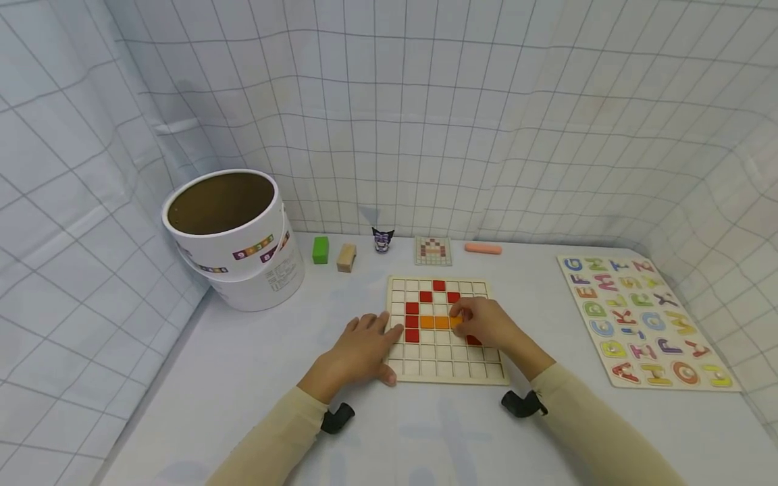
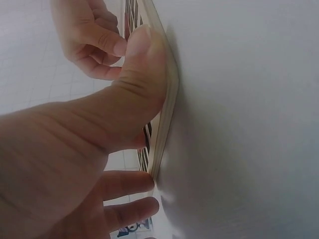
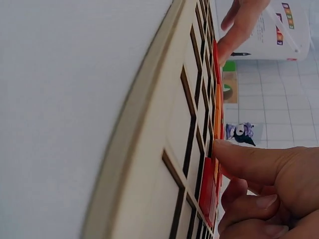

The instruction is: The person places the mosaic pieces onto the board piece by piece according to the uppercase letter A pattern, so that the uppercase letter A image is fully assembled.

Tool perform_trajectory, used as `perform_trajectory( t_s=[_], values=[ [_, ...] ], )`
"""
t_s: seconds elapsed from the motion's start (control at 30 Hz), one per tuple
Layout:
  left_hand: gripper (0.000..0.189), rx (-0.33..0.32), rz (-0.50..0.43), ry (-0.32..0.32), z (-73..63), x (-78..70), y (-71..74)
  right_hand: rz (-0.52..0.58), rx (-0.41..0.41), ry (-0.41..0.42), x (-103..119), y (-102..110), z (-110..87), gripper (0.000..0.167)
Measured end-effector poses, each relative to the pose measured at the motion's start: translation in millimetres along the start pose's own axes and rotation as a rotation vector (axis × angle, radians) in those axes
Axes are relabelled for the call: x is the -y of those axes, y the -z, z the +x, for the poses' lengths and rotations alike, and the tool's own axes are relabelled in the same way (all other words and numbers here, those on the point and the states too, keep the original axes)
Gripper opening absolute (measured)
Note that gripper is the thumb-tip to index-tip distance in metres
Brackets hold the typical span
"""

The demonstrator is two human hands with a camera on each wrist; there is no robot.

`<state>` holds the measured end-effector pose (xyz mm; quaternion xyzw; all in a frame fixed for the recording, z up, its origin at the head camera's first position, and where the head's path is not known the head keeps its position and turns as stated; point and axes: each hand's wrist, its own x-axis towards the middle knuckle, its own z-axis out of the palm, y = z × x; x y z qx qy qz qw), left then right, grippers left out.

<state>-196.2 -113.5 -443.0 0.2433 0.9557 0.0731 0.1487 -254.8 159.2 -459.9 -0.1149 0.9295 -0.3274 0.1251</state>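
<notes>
A wooden grid board (image 1: 444, 370) lies flat on the table, with several red tiles (image 1: 412, 322) and a row of orange tiles (image 1: 434, 322) set in its squares. My right hand (image 1: 483, 322) pinches an orange tile at the right end of that row, other fingers curled in. In the right wrist view the thumb (image 3: 249, 160) is right at the board's surface, beside a red tile (image 3: 208, 191). My left hand (image 1: 367, 347) rests on the board's left edge, fingers spread; the left wrist view shows its thumb (image 2: 144, 64) along the near rim.
Behind the board stand a small pattern card (image 1: 433, 250), a purple-and-black figurine (image 1: 382, 240), a salmon-coloured stick (image 1: 483, 248), a green block (image 1: 320, 250) and a wooden block (image 1: 346, 258). A white bucket (image 1: 261, 270) is at left, an alphabet puzzle board (image 1: 653, 324) at right.
</notes>
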Motion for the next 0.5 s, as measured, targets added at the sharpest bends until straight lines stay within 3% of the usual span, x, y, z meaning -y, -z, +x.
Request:
perform_trajectory(
  t_s=[0.2,0.4,0.5],
  values=[
    [0.096,0.006,0.007,0.006,1.1,1.2,0.6,-0.003,-0.056,-0.013,-2.0,0.5,-3.6,0.014],
    [0.096,0.009,0.009,0.009,2.9,3.7,2.0,-0.035,-0.050,0.027,-2.4,-0.3,0.3,0.009],
    [0.097,0.004,0.012,-0.002,4.1,8.1,-0.7,-0.112,-0.010,0.078,-3.6,1.7,1.3,0.016]
  ],
)
